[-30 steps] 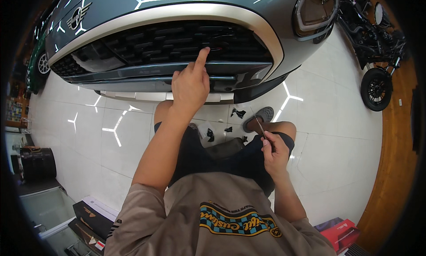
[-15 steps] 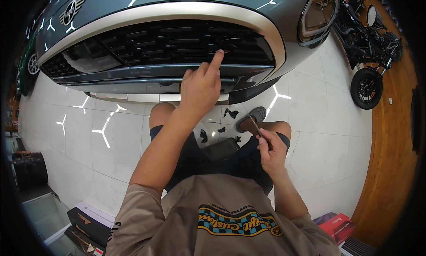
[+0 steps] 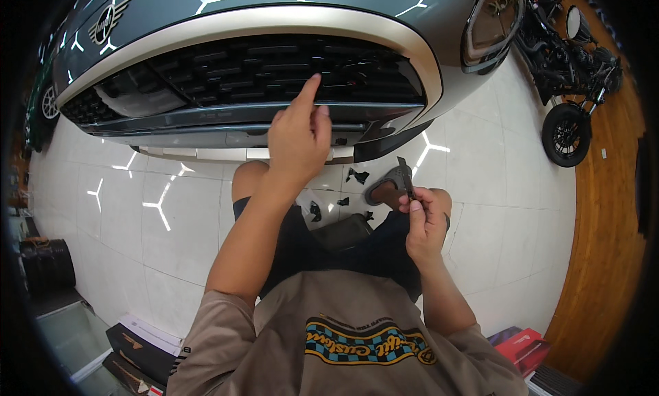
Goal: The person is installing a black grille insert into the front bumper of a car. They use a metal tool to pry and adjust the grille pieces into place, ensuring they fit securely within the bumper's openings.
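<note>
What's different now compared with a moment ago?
The left hand has shifted leftward before the grille; the blade-like tool in the right hand has turned, showing its broad side. Nothing was picked up or released. The black scraps on the floor stayed put.

A head-worn fisheye camera looks down past a grey-brown shirt (image 3: 274,327) and dark shorts (image 3: 287,255). A car grille (image 3: 233,66) curves close ahead.

A slim tool (image 3: 403,171) points toward the black grille (image 3: 240,66).
</note>
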`<control>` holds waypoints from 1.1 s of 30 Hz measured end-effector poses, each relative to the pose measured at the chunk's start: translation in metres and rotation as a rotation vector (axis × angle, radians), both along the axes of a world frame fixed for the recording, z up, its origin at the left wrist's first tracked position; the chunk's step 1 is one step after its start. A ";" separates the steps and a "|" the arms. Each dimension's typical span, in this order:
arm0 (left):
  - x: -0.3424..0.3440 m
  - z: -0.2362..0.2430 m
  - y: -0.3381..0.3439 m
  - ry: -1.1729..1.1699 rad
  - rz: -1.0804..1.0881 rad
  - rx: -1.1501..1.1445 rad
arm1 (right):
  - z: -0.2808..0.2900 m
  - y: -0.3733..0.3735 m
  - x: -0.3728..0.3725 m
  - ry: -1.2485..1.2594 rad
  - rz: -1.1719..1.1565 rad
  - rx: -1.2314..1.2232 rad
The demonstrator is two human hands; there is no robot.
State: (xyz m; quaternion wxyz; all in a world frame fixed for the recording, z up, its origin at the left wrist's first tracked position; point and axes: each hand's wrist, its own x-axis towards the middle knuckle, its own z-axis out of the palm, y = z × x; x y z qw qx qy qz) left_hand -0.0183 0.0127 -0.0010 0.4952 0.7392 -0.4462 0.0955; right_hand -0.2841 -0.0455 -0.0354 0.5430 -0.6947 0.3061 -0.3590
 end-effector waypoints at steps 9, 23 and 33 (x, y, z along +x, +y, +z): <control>0.023 0.003 0.009 -0.351 -0.013 0.080 | 0.036 -0.029 0.039 0.213 0.129 -0.355; 0.028 -0.007 0.021 0.003 -0.010 -0.051 | 0.059 -0.063 0.124 0.310 0.270 -0.859; 0.011 -0.026 0.035 0.136 -0.060 -0.044 | 0.070 -0.064 0.156 0.585 0.169 -1.098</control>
